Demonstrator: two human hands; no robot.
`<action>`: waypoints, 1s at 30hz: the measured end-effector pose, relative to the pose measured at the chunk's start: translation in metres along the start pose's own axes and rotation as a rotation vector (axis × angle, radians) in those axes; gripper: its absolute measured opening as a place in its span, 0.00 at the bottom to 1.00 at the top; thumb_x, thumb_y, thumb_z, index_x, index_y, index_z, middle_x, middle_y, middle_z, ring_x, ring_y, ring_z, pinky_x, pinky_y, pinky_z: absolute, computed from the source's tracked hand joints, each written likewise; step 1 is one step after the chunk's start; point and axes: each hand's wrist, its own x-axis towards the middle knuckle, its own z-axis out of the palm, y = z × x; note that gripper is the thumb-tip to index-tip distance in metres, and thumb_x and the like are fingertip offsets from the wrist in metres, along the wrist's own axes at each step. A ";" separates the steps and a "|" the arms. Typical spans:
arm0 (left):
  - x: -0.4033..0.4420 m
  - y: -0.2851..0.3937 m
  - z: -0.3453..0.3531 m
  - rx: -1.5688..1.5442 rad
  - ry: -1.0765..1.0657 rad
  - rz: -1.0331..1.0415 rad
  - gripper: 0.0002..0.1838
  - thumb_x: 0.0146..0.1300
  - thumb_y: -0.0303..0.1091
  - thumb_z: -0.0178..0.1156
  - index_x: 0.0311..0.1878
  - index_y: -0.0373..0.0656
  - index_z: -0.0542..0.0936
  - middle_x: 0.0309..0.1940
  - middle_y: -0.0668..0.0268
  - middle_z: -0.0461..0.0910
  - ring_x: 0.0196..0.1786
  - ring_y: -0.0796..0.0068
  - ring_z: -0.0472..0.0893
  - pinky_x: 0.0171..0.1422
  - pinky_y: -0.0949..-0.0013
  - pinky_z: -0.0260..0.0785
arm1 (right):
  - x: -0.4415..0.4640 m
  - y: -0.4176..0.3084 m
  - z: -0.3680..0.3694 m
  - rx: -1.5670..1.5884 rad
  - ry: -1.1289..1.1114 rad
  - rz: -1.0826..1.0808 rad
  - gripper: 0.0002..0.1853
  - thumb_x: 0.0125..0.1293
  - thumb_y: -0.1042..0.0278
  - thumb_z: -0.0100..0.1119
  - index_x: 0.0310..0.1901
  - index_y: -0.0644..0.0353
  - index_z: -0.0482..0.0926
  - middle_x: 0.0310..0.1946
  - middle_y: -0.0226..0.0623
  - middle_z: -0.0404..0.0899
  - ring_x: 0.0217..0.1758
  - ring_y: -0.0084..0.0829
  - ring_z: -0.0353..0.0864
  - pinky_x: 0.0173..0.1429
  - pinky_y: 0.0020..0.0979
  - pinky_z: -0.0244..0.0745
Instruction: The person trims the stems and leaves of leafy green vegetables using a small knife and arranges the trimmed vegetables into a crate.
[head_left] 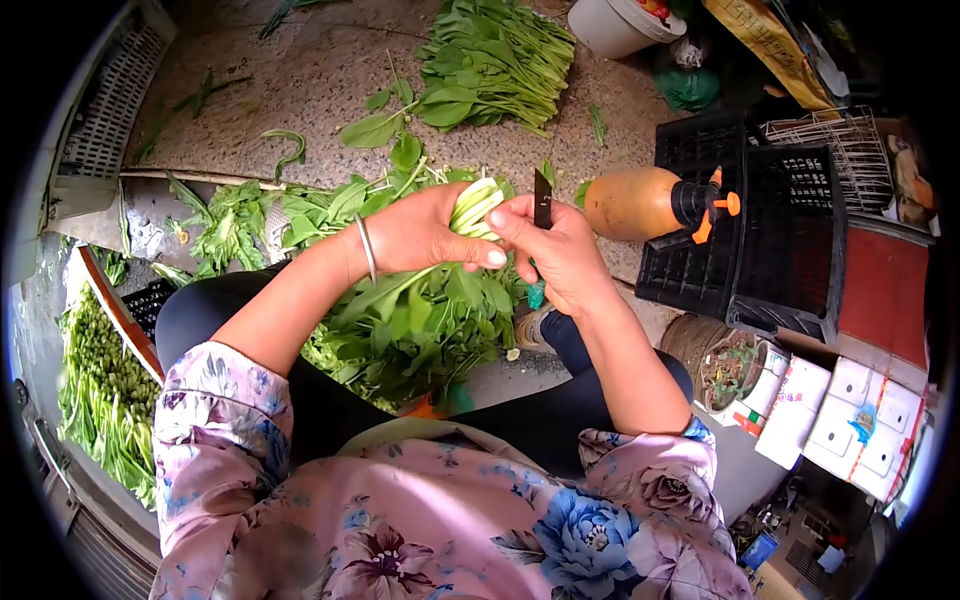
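A small bunch of pale green stems (476,207) is wrapped in the fingers of my left hand (425,232), cut ends up. My right hand (560,250) grips a dark flat blade (542,200), which points upward, and its thumb and fingertips touch the side of the stems. Beneath both hands lies a heap of leafy greens (440,320) between my legs. More loose leaves (235,225) are spread on the ground to the left of the heap.
A large bundle of greens (500,65) lies ahead. An orange spray bottle (635,203) stands beside black crates (790,230) at right. A white bucket (625,28) is at the top. Packed greens (100,400) fill the left edge; white boxes (850,425) sit at right.
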 end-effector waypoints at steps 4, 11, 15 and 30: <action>-0.004 0.004 -0.001 0.031 0.111 -0.058 0.20 0.53 0.36 0.65 0.42 0.37 0.69 0.28 0.70 0.74 0.27 0.83 0.72 0.33 0.77 0.67 | 0.031 -0.003 -0.031 -0.174 0.193 -0.179 0.18 0.59 0.61 0.59 0.45 0.68 0.74 0.31 0.37 0.78 0.26 0.21 0.76 0.28 0.18 0.69; -0.009 0.008 -0.008 0.207 0.247 -0.072 0.14 0.55 0.38 0.62 0.37 0.38 0.73 0.20 0.68 0.74 0.24 0.80 0.73 0.32 0.74 0.67 | 0.191 0.014 -0.121 -1.027 0.467 -0.208 0.19 0.61 0.61 0.55 0.53 0.58 0.71 0.37 0.36 0.79 0.31 0.27 0.79 0.40 0.30 0.72; -0.008 0.018 -0.013 0.281 0.288 -0.085 0.17 0.55 0.41 0.62 0.39 0.38 0.73 0.24 0.59 0.77 0.28 0.66 0.78 0.36 0.66 0.69 | 0.248 0.022 -0.119 -1.076 0.624 0.032 0.17 0.65 0.63 0.46 0.56 0.49 0.69 0.43 0.38 0.75 0.43 0.41 0.75 0.44 0.40 0.71; -0.006 0.013 -0.014 0.690 0.355 0.042 0.17 0.53 0.42 0.62 0.37 0.38 0.74 0.25 0.53 0.76 0.31 0.54 0.77 0.37 0.60 0.68 | 0.238 0.032 -0.143 -0.315 0.412 -0.053 0.14 0.56 0.64 0.63 0.41 0.63 0.76 0.31 0.30 0.77 0.29 0.17 0.74 0.24 0.21 0.66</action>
